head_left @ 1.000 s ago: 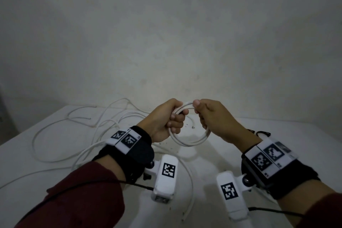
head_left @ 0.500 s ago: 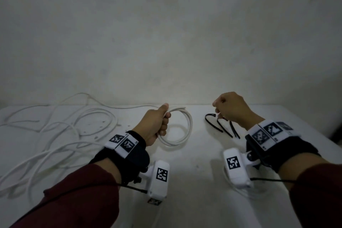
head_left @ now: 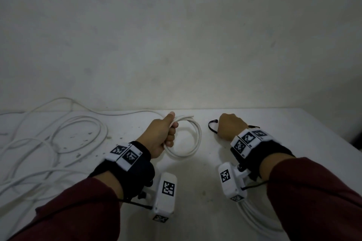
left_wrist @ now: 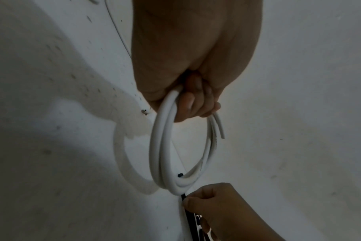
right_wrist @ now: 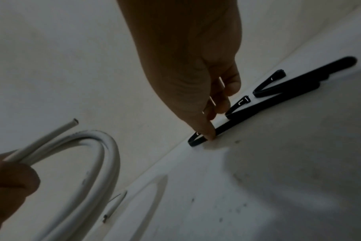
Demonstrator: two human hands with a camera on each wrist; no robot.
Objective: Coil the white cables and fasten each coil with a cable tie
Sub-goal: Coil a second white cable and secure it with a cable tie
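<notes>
Coil in the left hand, right hand down on a cable tie.

The left hand (head_left: 159, 135) grips the white cable coil (head_left: 193, 143), fingers curled round its turns, the loop hanging toward the right hand (head_left: 230, 128). That hand's fingertips (right_wrist: 208, 135) pinch a black cable tie (right_wrist: 198, 138) on the table (head_left: 195, 182); more cable ties (right_wrist: 278, 91) lie just beyond. Loose white cables (head_left: 58, 143) sprawl left of the left hand. From the head view the right fist hides the pinch.

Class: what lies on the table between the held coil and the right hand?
Bare table, seen in the head view, between coil and right hand.
</notes>
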